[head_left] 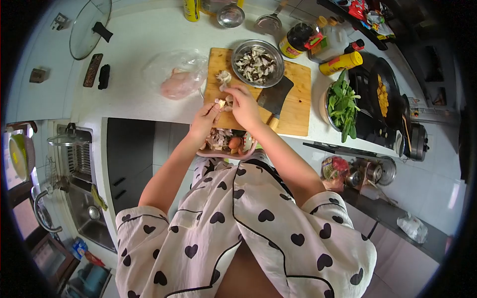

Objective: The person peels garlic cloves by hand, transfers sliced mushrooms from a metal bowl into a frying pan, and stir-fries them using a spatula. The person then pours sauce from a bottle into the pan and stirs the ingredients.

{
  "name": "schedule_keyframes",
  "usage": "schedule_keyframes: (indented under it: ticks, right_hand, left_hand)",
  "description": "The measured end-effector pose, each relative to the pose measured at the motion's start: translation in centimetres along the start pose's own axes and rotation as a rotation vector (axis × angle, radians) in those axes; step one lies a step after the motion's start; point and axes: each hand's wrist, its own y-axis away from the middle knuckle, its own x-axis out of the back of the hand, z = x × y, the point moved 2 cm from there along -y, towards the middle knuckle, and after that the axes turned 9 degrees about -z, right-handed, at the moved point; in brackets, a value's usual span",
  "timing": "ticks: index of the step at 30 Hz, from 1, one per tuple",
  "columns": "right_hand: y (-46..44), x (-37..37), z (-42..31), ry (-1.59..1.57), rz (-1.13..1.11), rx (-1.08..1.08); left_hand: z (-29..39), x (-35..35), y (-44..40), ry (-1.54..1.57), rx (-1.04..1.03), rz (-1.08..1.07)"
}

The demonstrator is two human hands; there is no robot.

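Over the front left of a wooden cutting board (298,107), my left hand (204,119) pinches a pale, partly peeled garlic clove (221,103). My right hand (243,105) is closed beside it, with a thin whitish flake like garlic skin (223,87) at its fingertips. Part of a garlic bulb (224,76) lies on the board just beyond. More garlic pieces (228,101) show between my hands, partly hidden. A cleaver (276,94) rests to the right of my right hand, and a metal bowl (279,52) of chopped mushroom-like pieces stands behind it.
Left of the board is raw pale meat in a plastic bag (181,83). Below the counter edge sits a scrap bin (241,155) with peelings and eggshell. To the right are a bowl of leafy greens (343,107), a wok (390,79) with yellow food, and several bottles.
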Motion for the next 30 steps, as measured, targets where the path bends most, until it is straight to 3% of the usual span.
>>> schedule_keyframes:
  ticks: [6,10,13,16,22,30]
  right_hand:
    - [3.7,-0.2,0.8,-0.659,-0.153,-0.288]
    - [4.9,-0.1,0.5,-0.793,-0.088,-0.247]
    - [5.9,0.1,0.2,-0.451,-0.100,-0.277]
    - [6.3,0.7,-0.8,-0.148,-0.020,-0.223]
    - [6.5,0.9,-1.5,0.071,-0.016,-0.083]
    - [7.0,1.0,-0.8,0.129,-0.140,-0.011]
  left_hand:
    - [-1.1,-1.6,-0.1,0.134,0.052,-0.072]
    - [-1.5,-1.9,0.4,0.178,0.150,-0.137]
    - [-1.2,-1.8,0.8,-0.119,0.018,0.018]
    - [0.0,-2.6,1.5,-0.204,0.024,-0.010]
    - [-0.5,-2.2,1.4,-0.411,-0.105,-0.058]
    - [-0.8,-2.1,1.4,-0.370,-0.026,-0.166]
